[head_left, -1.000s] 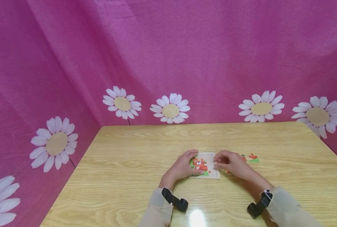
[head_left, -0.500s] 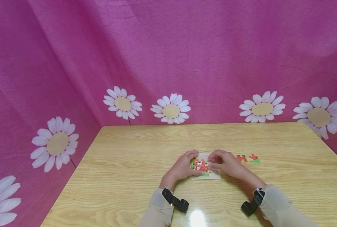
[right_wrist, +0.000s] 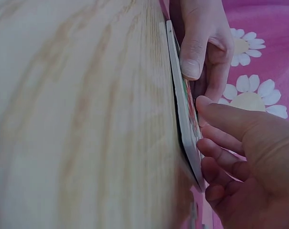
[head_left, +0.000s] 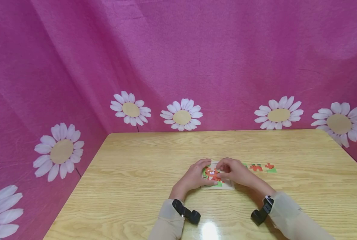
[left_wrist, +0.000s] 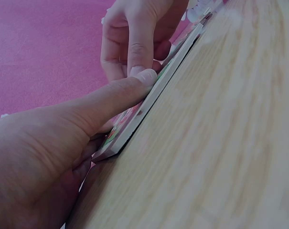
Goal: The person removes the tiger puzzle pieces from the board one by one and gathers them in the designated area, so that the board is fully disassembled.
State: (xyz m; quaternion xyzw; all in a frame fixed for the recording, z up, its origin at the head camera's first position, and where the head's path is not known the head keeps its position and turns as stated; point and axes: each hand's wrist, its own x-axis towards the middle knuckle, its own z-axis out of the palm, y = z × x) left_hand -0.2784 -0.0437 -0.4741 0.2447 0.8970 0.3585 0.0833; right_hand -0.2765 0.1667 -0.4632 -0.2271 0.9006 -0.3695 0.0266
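Note:
A small wooden jigsaw board (head_left: 229,187) with a tiger picture lies flat on the table. My left hand (head_left: 193,176) grips its left side; the left thumb lies along the near edge, plainly seen in the left wrist view. Over the board's right half, my right hand (head_left: 234,171) holds its thumb and curled fingers close to the tiger (head_left: 211,172). In the right wrist view the right thumb (right_wrist: 211,106) and fingertips meet the picture surface. Whether a piece sits between them is hidden.
Loose puzzle pieces lie to the right of the board: an orange striped one (head_left: 256,167), and an orange and green one (head_left: 270,167). A green bit (head_left: 245,164) shows beside the right hand. A pink flowered curtain (head_left: 220,66) hangs behind the wooden table (head_left: 136,173).
My right hand has moved left across the board, from its right edge to the tiger. More of the loose pieces now show behind it. My left hand stays in place.

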